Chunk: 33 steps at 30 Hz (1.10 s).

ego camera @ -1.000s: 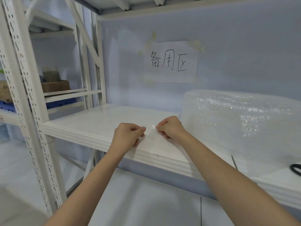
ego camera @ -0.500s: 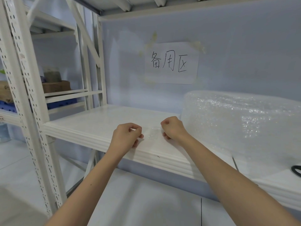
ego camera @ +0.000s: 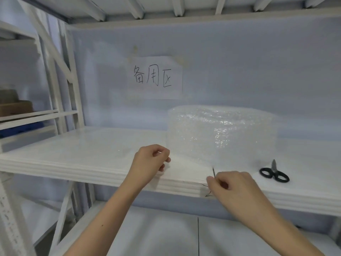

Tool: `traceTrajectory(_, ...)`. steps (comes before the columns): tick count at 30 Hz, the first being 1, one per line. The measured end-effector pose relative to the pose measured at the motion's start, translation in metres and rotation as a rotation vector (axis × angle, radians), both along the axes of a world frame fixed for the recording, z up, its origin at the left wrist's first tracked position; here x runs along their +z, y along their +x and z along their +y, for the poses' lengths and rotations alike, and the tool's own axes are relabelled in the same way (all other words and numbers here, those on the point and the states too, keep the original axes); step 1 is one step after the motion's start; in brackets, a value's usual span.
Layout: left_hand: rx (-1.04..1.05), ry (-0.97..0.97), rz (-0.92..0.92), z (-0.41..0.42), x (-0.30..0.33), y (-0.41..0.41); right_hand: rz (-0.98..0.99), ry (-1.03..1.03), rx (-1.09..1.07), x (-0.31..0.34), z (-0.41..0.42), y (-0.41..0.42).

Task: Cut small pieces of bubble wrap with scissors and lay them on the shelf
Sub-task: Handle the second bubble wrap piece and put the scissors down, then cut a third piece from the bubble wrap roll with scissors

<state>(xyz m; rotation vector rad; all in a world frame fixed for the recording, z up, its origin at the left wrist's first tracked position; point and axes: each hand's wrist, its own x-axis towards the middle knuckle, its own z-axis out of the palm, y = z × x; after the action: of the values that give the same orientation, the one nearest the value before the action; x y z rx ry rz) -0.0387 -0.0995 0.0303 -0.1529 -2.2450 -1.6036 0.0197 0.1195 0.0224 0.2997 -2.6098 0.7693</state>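
— Hands first: right hand [ego camera: 234, 185] sits at the shelf [ego camera: 77, 156] front edge, fingers curled and pinched; left hand [ego camera: 149, 161] likewise, further in; what's between them?

— Probably a bubble wrap piece, but it's clear on white and I cannot make it out; such film should be near weightless, soft and slippery, so take it by the corners.

— And beyond?

— Scissors [ego camera: 274, 173] lying unused to the right; bubble wrap roll [ego camera: 221, 137] behind, light and crushable; its loose end is hard to trace.
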Motion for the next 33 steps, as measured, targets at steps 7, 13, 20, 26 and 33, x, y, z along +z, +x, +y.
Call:
traceTrajectory(7, -0.237, -0.056, -0.022, 0.084, -0.008, 0.008, 0.092, 0.181, -0.565, 0.016, 0.13, -0.017)
traceTrajectory(13, -0.263, -0.148, -0.03, 0.121, -0.014, 0.009, -0.084, 0.198, -0.552, 0.011, 0.141, -0.059)
traceTrajectory(20, -0.218, -0.252, -0.007, 0.123, -0.013, 0.008, -0.276, 0.309, -0.497, 0.032, 0.141, -0.066)
traceTrajectory(26, -0.189, -0.226, 0.016, 0.124, -0.011, 0.006, -0.343, 0.37, -0.5, 0.041, 0.158, -0.049)
traceTrajectory(33, -0.231, -0.339, 0.008, 0.125, -0.013, 0.006, -0.506, 0.336, -0.422, 0.051, 0.166, -0.032)
